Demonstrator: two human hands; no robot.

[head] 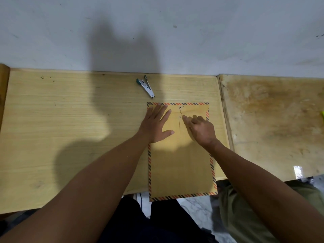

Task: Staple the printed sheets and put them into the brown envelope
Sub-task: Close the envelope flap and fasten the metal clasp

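A brown envelope (180, 165) with a red and black striped border lies flat on the wooden table (70, 128), its near end hanging over the front edge. Its flap is folded down at the far end, where two round fasteners carry a thin string (181, 111). My left hand (155, 124) presses flat on the envelope's upper left part, fingers straight. My right hand (200, 128) pinches the string beside the lower fastener. A silver stapler (146, 86) with a teal end lies on the table beyond the envelope. No printed sheets are visible.
A white wall (157, 32) rises directly behind the table. A second, stained table (273, 123) adjoins on the right. Below the front edge my dark trousers and an olive cloth (245, 216) show over a marbled floor.
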